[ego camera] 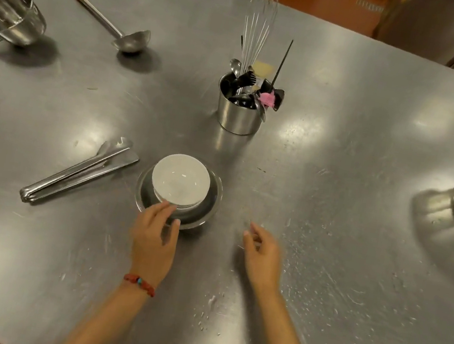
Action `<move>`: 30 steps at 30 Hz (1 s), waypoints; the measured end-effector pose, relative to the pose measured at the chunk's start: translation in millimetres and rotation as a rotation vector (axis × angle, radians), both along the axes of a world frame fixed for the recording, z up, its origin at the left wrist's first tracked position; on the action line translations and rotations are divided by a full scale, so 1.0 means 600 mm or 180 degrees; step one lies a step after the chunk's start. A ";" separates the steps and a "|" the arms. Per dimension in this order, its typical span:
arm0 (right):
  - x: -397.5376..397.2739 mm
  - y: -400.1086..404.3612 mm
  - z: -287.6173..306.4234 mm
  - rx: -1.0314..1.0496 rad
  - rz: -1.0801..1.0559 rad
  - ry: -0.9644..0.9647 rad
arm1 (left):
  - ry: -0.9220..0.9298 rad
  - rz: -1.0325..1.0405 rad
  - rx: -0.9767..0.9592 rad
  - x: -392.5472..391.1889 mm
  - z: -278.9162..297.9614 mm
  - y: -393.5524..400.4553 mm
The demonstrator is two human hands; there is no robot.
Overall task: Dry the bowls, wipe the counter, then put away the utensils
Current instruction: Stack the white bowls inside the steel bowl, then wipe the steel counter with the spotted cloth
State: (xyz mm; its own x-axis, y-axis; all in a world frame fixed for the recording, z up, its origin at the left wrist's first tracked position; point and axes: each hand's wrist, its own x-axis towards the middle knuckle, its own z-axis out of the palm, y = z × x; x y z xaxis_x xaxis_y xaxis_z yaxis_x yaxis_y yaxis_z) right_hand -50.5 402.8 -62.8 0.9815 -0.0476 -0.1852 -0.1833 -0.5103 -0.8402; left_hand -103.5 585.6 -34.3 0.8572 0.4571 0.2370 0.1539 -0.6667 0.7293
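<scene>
Bowls: white bowl [181, 179] nested in steel bowl [209, 199], mid-counter [337, 191]. Likely rigid, smooth, slippery if wet; the white one probably breakable. Best gripped at rims. Left hand [154, 235] fingertips touch steel rim, not gripping; right hand [261, 253] loose, empty.

The counter [337, 191] is brushed steel, scratched, with dull glare and water drops at 5 o'clock. The white bowl [181, 179] looks glossy ceramic; it sits in a shiny metal bowl [206, 213]. Tongs [80, 171] at 9 o'clock, ladle [114, 27] and canister [238, 119] at 12 are polished metal.
</scene>
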 end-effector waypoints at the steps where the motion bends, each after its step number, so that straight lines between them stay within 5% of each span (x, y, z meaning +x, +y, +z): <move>1: -0.014 -0.025 -0.001 -0.0255 0.0113 -0.0079 | 0.0033 -0.0222 0.0112 -0.010 -0.002 -0.027; 8: -0.103 -0.252 0.008 -0.1816 0.0462 -0.0384 | 0.0695 -0.1465 0.1011 -0.043 -0.023 -0.219; 21: -0.194 -0.708 0.021 -0.1950 -0.0510 -0.0124 | 0.0936 -0.2173 0.1464 -0.047 -0.005 -0.660; 30: -0.176 -0.871 0.016 -0.1956 -0.1301 0.0328 | 0.1031 -0.2474 0.1667 -0.031 0.010 -0.796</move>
